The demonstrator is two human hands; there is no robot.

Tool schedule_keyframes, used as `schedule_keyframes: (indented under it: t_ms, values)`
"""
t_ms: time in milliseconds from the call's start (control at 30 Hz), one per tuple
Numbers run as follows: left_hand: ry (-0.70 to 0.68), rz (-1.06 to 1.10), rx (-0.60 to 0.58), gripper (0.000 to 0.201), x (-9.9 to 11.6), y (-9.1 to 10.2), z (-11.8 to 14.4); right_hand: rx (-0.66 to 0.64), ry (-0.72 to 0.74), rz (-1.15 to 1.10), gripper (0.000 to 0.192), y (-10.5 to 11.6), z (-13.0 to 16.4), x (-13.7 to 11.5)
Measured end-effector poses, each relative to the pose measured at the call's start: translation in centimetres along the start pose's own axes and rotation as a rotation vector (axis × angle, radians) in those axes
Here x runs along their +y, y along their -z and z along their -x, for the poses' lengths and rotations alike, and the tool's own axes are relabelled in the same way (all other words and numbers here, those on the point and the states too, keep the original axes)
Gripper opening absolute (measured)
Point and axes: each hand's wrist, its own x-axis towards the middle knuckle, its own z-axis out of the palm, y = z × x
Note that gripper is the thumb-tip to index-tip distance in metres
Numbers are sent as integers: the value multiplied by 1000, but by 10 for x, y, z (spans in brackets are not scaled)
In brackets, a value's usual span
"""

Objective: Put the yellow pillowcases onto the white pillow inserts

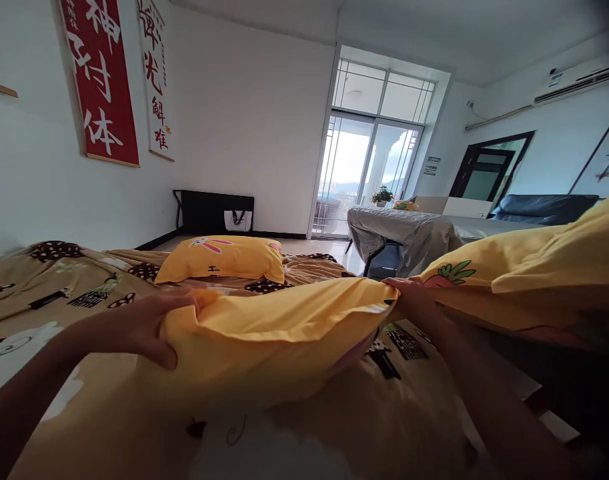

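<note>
I hold a yellow pillow over a patterned tan blanket, my left hand pinching one end between thumb and fingers and my right hand gripping the opposite corner, probably so it spreads between them without sagging.

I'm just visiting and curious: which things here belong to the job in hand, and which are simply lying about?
Job in hand:
yellow pillow, held by the left hand and right hand
patterned bedspread beneath it

Apparently just lying about:
white bag
potted plant
covered table
</note>
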Motion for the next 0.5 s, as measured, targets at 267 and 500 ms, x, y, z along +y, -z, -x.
schedule_keyframes:
  t_ms: [267, 500]
  values:
    - [-113, -28, 137, 39, 48, -22, 26, 14, -80, 108, 23, 6, 10, -14]
    - [608, 384, 673, 19, 18, 0, 27, 338, -30, 105, 19, 35, 1, -39]
